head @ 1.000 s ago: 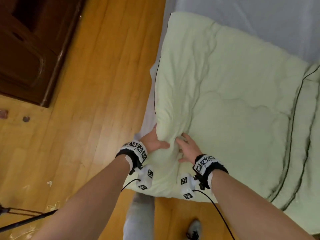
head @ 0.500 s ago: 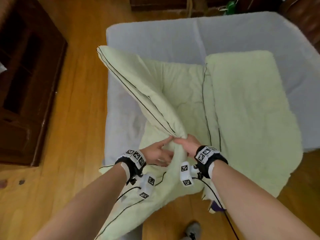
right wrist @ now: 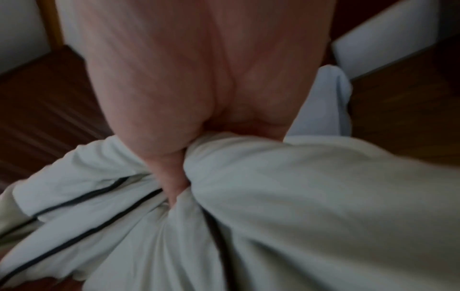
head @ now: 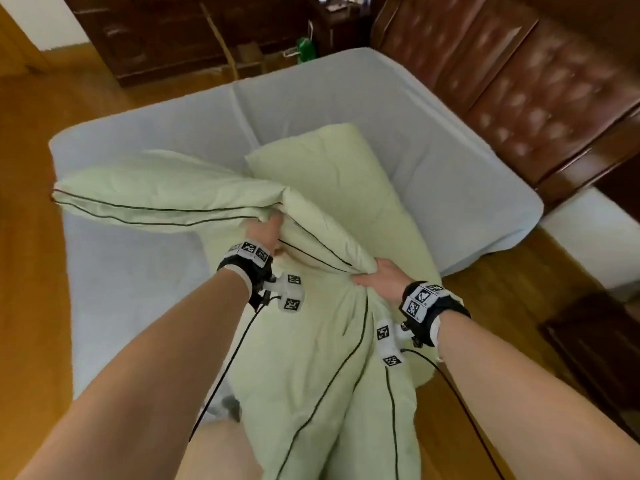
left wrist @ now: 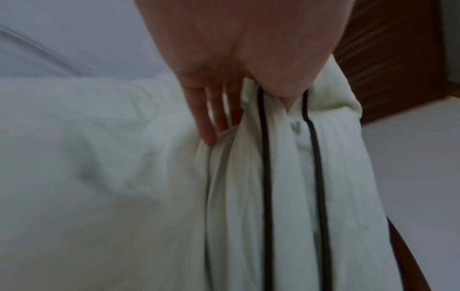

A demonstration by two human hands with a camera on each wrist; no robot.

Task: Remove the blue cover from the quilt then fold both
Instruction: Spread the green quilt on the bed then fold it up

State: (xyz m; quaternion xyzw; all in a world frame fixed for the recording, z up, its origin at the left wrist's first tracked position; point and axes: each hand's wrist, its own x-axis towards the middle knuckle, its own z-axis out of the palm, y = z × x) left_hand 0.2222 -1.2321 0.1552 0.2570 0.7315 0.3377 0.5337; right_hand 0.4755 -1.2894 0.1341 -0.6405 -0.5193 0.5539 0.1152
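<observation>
My left hand (head: 265, 233) grips the quilt (head: 329, 188) along its piped edge: in the left wrist view my thumb presses the two dark piping lines against the palm while my fingers (left wrist: 206, 118) run down behind the fold. From that hand a long doubled section of the quilt stretches away to my left, lifted off the bed (head: 433, 109) and ending in a corner beyond my left forearm.

My right hand (head: 381, 277) is closed round a bunched gather of the same quilt, just to the right of and nearer to me than my left hand. In the right wrist view the fabric wells up around my thumb (right wrist: 171, 177), with piping lines running off to one side. The two hands are near each other, with a short ridge of taut quilt between them.

Beyond my hands the rest of the quilt lies in a folded mound on the bed. Below my hands it hangs down toward my legs, over the near edge of the bed, with piping lines trailing down it.

No blue cover shows on the quilt; the pale green fabric is bare wherever I can see it.

A tufted brown headboard (head: 519, 81) stands beyond my right hand.
</observation>
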